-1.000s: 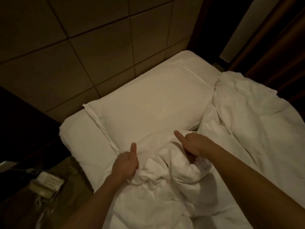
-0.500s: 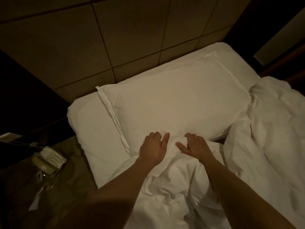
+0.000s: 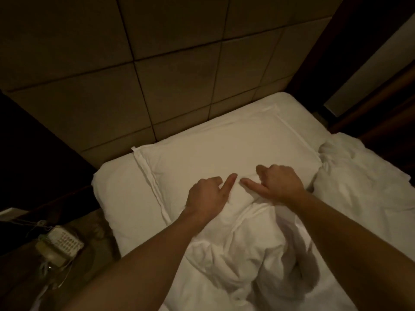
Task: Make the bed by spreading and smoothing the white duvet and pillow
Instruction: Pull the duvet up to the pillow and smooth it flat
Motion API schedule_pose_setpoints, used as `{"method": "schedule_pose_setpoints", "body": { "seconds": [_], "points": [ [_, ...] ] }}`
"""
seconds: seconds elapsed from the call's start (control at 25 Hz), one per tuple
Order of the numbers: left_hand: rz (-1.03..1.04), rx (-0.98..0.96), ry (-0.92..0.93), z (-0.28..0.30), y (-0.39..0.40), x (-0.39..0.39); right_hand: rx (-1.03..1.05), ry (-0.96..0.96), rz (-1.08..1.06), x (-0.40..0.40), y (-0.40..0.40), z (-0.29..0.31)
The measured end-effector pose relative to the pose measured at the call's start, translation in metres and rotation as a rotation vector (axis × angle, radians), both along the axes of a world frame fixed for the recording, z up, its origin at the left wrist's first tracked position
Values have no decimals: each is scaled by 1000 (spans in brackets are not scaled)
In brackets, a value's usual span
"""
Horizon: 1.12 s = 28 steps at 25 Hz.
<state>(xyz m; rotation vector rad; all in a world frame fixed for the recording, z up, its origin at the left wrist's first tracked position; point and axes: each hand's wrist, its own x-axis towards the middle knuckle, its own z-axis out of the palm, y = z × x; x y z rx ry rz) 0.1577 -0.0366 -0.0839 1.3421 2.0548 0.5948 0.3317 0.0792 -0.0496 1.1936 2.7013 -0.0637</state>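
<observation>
A white pillow lies flat at the head of the bed, against the padded headboard. The white duvet is crumpled below it, and its top edge reaches onto the pillow's near side. My left hand and my right hand sit side by side on that edge, fingers curled into the cloth and thumbs pointing toward each other. More of the duvet is bunched at the right.
The white sheet of the mattress shows bare left of the pillow. A padded tan headboard rises behind. A corded phone sits on a low stand at the lower left. Dark wall and curtain close the right side.
Both hands have carried the duvet's top edge up from below the pillow onto its near side and moved closer together. The view has shifted toward the headboard.
</observation>
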Motion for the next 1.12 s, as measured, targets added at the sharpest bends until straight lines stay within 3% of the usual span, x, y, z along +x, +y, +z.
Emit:
{"method": "schedule_pose_setpoints", "body": {
  "seconds": [0.2,0.32,0.4,0.52,0.6,0.72,0.8,0.88,0.96,1.04,1.12],
  "points": [
    [202,252,147,90,44,-55,318,74,244,-86,74,129],
    [326,318,151,90,35,-78,423,257,309,-121,76,123],
    [340,137,146,55,12,-87,273,313,285,-135,57,79],
    [318,-295,42,-4,-23,-104,-234,108,163,-145,16,16],
    [355,-283,11,-25,-30,-113,-400,233,80,-131,3,3],
    [389,36,-77,-23,2,-110,-302,422,-97,-83,29,-2],
    [279,129,-74,-10,40,-99,-166,284,-114,-43,54,-2],
    [104,111,0,2,82,-76,-107,109,-70,-12,69,-3],
    [-26,47,31,1,117,-51,-122,63,-78,5,79,-13],
    [-58,-54,-48,-12,146,-33,-179,138,-154,15,91,-22],
    [43,-190,-124,-29,167,-31,-329,337,-395,28,109,-35]
  ]
}}
